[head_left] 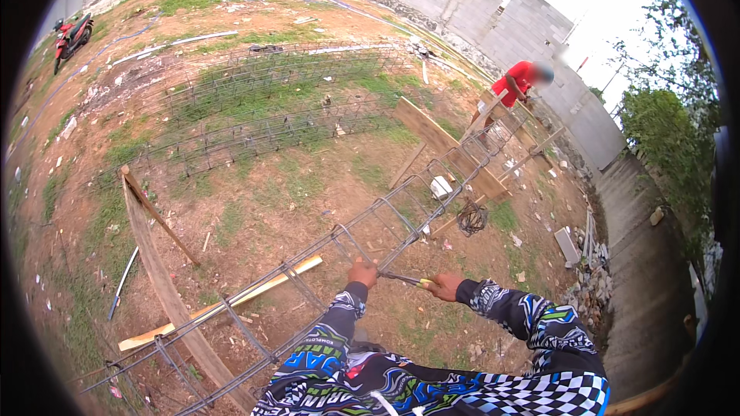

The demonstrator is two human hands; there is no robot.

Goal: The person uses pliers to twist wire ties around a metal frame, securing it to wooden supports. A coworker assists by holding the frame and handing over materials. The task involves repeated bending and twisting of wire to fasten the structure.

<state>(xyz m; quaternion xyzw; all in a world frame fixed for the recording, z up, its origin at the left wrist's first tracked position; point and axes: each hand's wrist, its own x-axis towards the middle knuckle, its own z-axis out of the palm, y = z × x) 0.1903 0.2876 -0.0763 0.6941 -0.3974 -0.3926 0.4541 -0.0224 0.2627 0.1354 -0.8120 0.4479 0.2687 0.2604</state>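
A long cage of steel reinforcing bars [401, 216] with bent stirrups runs diagonally from the lower left to the upper right in front of me. My left hand [362, 272] is closed around its near bar beside a stirrup. My right hand [442, 286], a little to the right, is closed on the yellow handle of a pair of pincers [402, 278]. The dark metal end of this tool meets the bar right beside my left fingers. Any tie wire at that joint is too small to make out.
Wooden boards [166, 293] prop the cage at left; planks [443, 142] support its far end, where a co-worker in red [514, 85] bends over. A wire coil [472, 219] hangs near the cage. More bar cages [270, 127] lie on grass. A concrete strip [644, 262] borders the right.
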